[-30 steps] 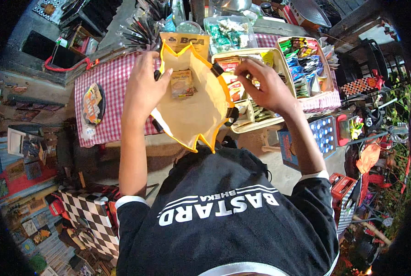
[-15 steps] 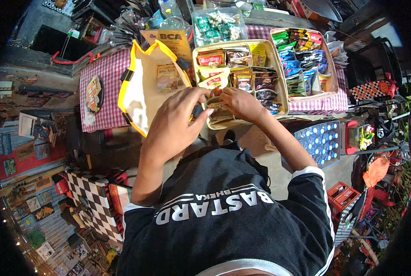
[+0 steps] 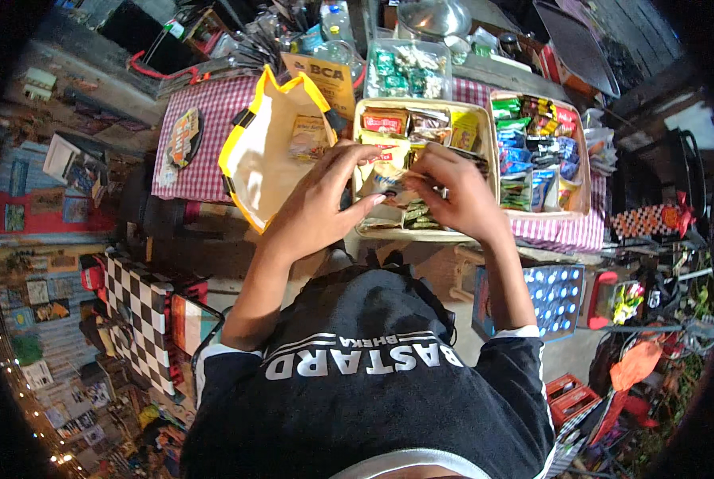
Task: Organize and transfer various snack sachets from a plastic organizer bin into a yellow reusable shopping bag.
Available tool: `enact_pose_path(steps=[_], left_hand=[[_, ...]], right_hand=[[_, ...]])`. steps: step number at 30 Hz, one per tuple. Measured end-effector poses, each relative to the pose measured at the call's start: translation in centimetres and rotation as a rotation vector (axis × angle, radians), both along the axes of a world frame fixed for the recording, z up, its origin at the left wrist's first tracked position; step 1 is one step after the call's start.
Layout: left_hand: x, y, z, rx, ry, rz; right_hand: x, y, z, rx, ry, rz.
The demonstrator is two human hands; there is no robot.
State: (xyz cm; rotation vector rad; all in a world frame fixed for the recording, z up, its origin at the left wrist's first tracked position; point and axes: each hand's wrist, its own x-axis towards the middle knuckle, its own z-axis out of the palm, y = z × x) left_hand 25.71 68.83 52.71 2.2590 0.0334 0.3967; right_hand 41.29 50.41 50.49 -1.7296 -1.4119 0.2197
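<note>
My left hand (image 3: 317, 203) and my right hand (image 3: 460, 199) are closed on a pale cream-yellow sachet (image 3: 389, 180), held over the front left of a cream tray (image 3: 488, 144) divided into sections of colourful sachets. Left of them an open yellow-edged tote bag (image 3: 245, 148) with a pale lining and black clips holds a small packet (image 3: 309, 137). Some of the tray's contents are hidden behind my fingers and the sachet.
A second sachet tray (image 3: 584, 168) sits right on a checked cloth (image 3: 187, 188). Behind are a clear box (image 3: 409, 68), bottles (image 3: 335, 20) and a cardboard sign (image 3: 325, 88). Below right stands a crate of bottles (image 3: 556, 295); left, a chequered table (image 3: 137, 311).
My left hand has left the bag's edge and moved right and down to the tray. My right hand came down beside it; the sachet is now held up between both hands.
</note>
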Motion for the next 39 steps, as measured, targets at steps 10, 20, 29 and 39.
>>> enact_pose_path(steps=[10, 20, 29, 39], left_hand=[[-1.0, 7.8, 1.7, -0.080, 0.139, 0.127], [-0.3, 13.8, 0.3, 0.342, 0.702, 0.074], [8.9, 14.9, -4.4, 0.396, 1.126, 0.076], [11.0, 22.5, -22.9, 0.670, 0.791, 0.060]], right_hand=[[0.7, 8.3, 2.6, 0.178, 0.301, 0.019], [-0.6, 12.0, 0.5, -0.097, -0.091, 0.127], [-1.2, 12.4, -1.6, -0.091, -0.220, 0.175], [-1.9, 12.5, -1.5, -0.071, -0.206, 0.228]])
